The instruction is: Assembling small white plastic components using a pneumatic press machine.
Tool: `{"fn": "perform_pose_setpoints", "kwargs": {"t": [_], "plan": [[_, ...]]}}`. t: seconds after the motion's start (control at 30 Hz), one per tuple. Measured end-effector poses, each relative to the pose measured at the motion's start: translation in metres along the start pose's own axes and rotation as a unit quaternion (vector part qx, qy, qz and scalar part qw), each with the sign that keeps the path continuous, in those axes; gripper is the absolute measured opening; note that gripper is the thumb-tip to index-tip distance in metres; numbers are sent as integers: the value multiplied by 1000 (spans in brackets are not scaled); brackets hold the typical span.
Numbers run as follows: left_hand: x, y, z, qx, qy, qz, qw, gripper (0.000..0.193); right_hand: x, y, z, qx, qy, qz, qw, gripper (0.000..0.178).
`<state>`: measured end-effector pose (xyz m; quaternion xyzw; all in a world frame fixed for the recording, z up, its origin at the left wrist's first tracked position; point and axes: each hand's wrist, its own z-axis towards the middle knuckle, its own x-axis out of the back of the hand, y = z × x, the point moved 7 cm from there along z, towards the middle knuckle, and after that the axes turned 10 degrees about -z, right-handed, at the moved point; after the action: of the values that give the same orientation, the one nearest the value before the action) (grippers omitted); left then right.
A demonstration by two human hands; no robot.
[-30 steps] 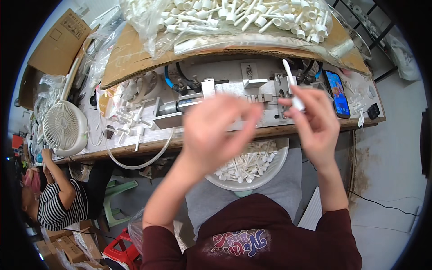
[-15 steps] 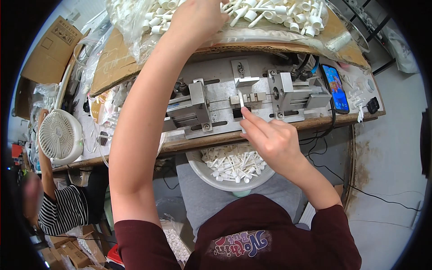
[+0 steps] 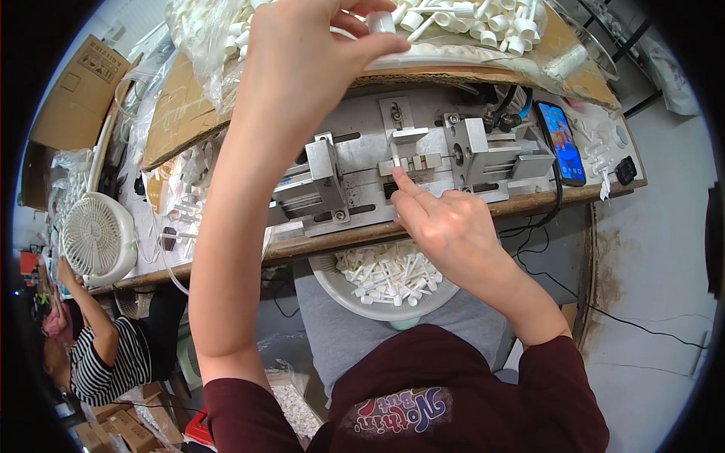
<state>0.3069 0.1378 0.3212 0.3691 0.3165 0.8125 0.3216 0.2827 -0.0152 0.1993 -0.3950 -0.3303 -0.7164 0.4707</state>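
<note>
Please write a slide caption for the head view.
Left hand holds a white cap; right hand touches a stick on the metal jig.

Lettering [image 3: 396,411] on shirt [image 3: 445,377], symbols [image 3: 104,51] on carton [image 3: 64,98]

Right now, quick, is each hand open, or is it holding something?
Left hand: closed on a white cap.
Right hand: partly curled, touching a white stick; can't tell if it's gripping.
</note>
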Motion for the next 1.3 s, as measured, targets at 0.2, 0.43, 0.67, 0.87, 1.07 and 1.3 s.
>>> {"fn": "perform_pose_setpoints", "kwargs": {"t": [0.2,0.43,0.67,0.87,1.07,1.3], "plan": [[4,10,-43,-125,23,34,991,30,3,0,2,-9,-20,-10,1000,24],[1,12,-97,-106,20,75,991,38,24,18,12,-25,-6,84,996,24],[-28,-1,-150,-100,-30,136,985,33,77,131,75,-78,256,-89,959,30],[-60,-15,-164,-77,-50,225,970,30,46,160,106,-106,142,0,984,20],[-66,-21,-150,-62,-72,274,957,30,65,111,103,-102,88,95,986,13],[-70,-22,-142,-44,-98,245,964,29,29,126,71,-133,2,378,916,31]]}}
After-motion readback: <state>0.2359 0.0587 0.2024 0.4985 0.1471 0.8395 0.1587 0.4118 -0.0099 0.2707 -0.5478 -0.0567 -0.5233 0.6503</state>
